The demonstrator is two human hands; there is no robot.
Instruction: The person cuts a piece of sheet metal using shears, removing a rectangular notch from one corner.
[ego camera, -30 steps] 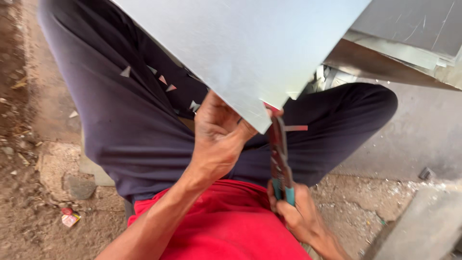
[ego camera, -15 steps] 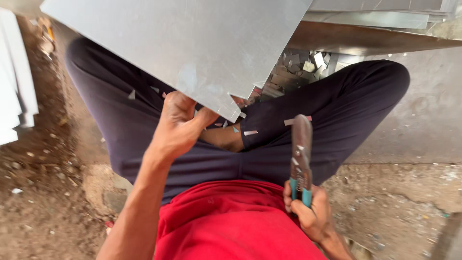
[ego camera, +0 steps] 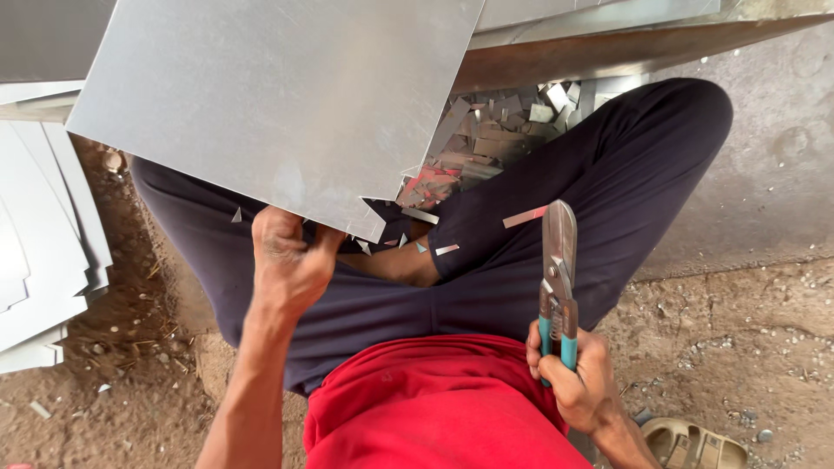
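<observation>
Left hand point(ego camera: 287, 260) grips the lower edge of a large, flat grey metal sheet point(ego camera: 278, 104), smooth and dull, held tilted above the lap. Right hand point(ego camera: 578, 378) is closed around the teal handles of tin snips point(ego camera: 558, 278), their blades pointing up and shut, well apart from the sheet. Small metal offcuts point(ego camera: 499, 130), thin strips and triangles, lie heaped between the dark-trousered legs and scattered on the cloth. More cut sheets point(ego camera: 43, 260) are stacked at the left on bare, gritty earth; a sandal point(ego camera: 695, 443) sits at the lower right.
</observation>
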